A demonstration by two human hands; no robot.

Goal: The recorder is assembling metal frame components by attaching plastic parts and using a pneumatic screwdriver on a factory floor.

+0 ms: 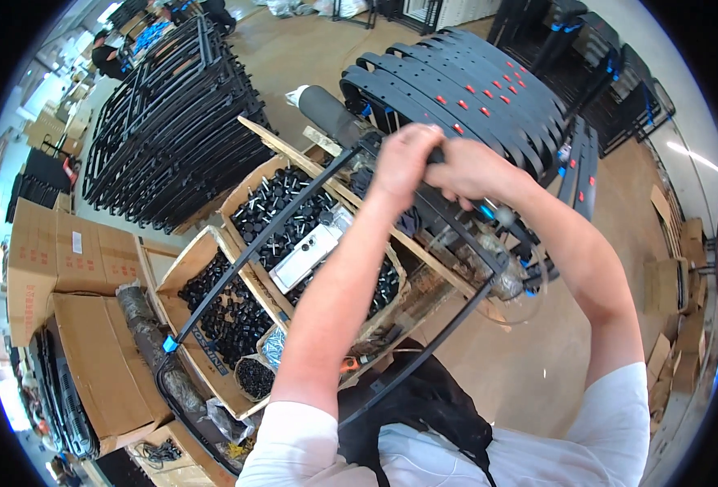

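Observation:
A black metal tube frame [270, 235], U-shaped, lies across the bench in front of me, one leg ending in a blue cap [170, 344]. My left hand [404, 162] is closed over the frame's far crossbar, its fingers pinched together near the top. Right beside it, my right hand [468, 169] curls round a small dark part, with some fingers hanging lower. What exactly either hand grips is hidden and slightly blurred. Just below the right hand is a small grey and blue fitting [489, 211].
Wooden bins of black knobs [225, 312] and black-headed bolts [282, 211] stand left, with a white box [310, 252] on top. Beyond are stacked black frames [172, 130] and curved black panels with red marks [456, 89]. Cardboard boxes [103, 357] stand left; a person [107, 57] is far off.

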